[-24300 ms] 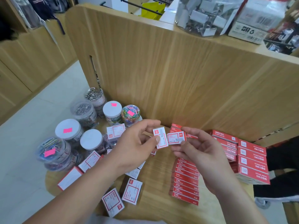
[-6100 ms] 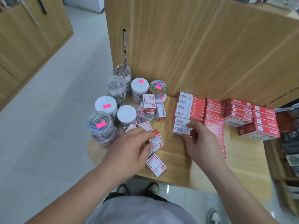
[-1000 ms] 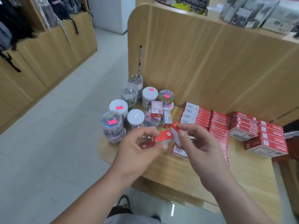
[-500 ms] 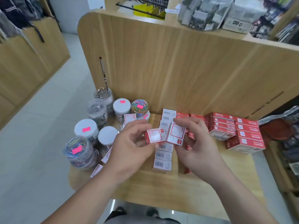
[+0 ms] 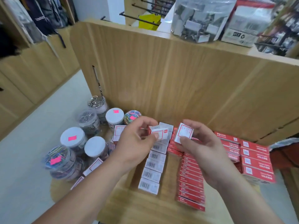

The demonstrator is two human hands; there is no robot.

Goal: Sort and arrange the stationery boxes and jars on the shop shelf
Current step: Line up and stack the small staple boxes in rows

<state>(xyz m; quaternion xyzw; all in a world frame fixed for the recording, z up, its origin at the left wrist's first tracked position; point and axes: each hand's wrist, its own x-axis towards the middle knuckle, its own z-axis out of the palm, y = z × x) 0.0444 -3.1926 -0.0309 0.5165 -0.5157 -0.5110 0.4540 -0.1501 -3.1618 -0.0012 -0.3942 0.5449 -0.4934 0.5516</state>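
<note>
My left hand (image 5: 135, 143) pinches a small red-and-white staple box (image 5: 159, 133) above the wooden shelf (image 5: 163, 206). My right hand (image 5: 203, 149) holds a second small box (image 5: 184, 133) just to its right, white label facing me. Below the hands a row of small boxes (image 5: 152, 168) lies barcode side up. A column of red boxes (image 5: 191, 180) runs down the shelf to the right of it. Larger red boxes (image 5: 255, 157) are stacked at the far right. Several clear jars of clips (image 5: 72, 139) with pink stickers stand at the left.
More small boxes (image 5: 93, 165) lie loose near the jars at the shelf's left edge. A tall wooden back panel (image 5: 169, 78) rises behind the shelf, with a large clip jar (image 5: 200, 18) and a carton (image 5: 247, 25) on top. Pale floor (image 5: 24, 175) lies to the left.
The two held boxes have moved apart: the left one is tilted more on its side, and the right one has shifted right. The camera has drawn closer to the shelf.
</note>
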